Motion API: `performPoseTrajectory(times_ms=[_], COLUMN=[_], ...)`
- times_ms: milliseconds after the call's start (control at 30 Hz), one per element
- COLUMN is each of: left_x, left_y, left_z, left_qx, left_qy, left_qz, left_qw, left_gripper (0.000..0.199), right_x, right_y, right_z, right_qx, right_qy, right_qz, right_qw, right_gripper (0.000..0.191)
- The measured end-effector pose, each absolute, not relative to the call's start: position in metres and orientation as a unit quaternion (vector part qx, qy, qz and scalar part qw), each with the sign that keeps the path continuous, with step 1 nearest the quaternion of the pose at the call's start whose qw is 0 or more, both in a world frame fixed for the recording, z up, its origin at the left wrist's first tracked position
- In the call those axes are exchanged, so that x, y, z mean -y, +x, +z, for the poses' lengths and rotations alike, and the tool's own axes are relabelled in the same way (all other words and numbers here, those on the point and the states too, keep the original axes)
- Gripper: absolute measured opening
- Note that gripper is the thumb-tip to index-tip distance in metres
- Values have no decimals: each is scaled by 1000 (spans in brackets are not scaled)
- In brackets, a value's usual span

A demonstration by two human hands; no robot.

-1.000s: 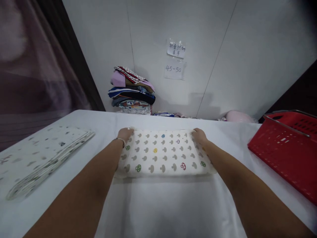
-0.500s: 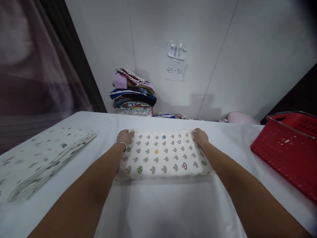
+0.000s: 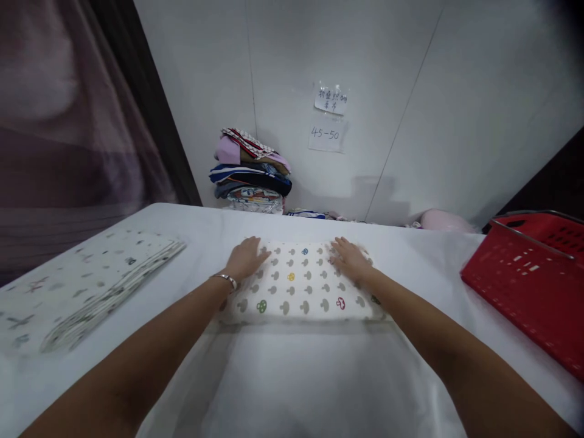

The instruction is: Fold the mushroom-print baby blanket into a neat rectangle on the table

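Observation:
A folded white cloth (image 3: 298,291) printed with grey and coloured mushrooms lies on the white table, its long side across my view. My left hand (image 3: 247,258) rests flat on its far left part, fingers stretched out and a bracelet on the wrist. On the far right part lies my right hand (image 3: 350,259), palm down with the fingers spread. Neither hand grips the fabric. Below the folded part, a thin, see-through white layer seems to spread toward me; I cannot tell whether it belongs to the cloth.
Another folded printed cloth (image 3: 91,274) lies on the left of the table (image 3: 201,228). At the right stands a red plastic basket (image 3: 524,286) with a metal handle. Beyond the table's far edge are a stack of folded fabrics (image 3: 250,176), a pink bundle (image 3: 444,220) and a wall with paper notes (image 3: 327,132).
Both hands have let go of the cloth's far corners and moved inward onto its top, fingers now flat. The view has shifted slightly.

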State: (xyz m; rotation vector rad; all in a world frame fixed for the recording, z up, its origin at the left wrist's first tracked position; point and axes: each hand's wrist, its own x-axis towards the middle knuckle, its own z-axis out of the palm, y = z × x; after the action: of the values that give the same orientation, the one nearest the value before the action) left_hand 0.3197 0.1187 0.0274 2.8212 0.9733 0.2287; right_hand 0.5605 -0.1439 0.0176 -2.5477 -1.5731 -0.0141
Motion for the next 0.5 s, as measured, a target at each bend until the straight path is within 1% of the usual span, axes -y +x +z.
performPoseTrajectory(times_ms=[100,233,300,367,433,500], left_x=[-109,-112,-115,-116,-117,-118], left_y=[317,315,316,317,313,300], left_z=[10,-4,-1,7,18,29], left_qx=[-310,-319,-318,-319,-327,-344], left_qy=[949,945,944,939,929,916], left_qz=[35,25,30,35,44,64], left_qw=[53,66,80,122,171,198], left_gripper=[68,68,67,65,61,58], right_x=[145,146,145,143,147,159], right_y=[559,565,566,565,563,560], right_z=[5,-6,-6,0,8,15], right_qx=[473,435,435,434,440,447], right_qy=[-879,-897,-896,-896,-891,-887], right_qz=[49,61,64,76,93,83], right_qw=[43,51,54,55,64,86], right_gripper=[63,67,67,66,62,57])
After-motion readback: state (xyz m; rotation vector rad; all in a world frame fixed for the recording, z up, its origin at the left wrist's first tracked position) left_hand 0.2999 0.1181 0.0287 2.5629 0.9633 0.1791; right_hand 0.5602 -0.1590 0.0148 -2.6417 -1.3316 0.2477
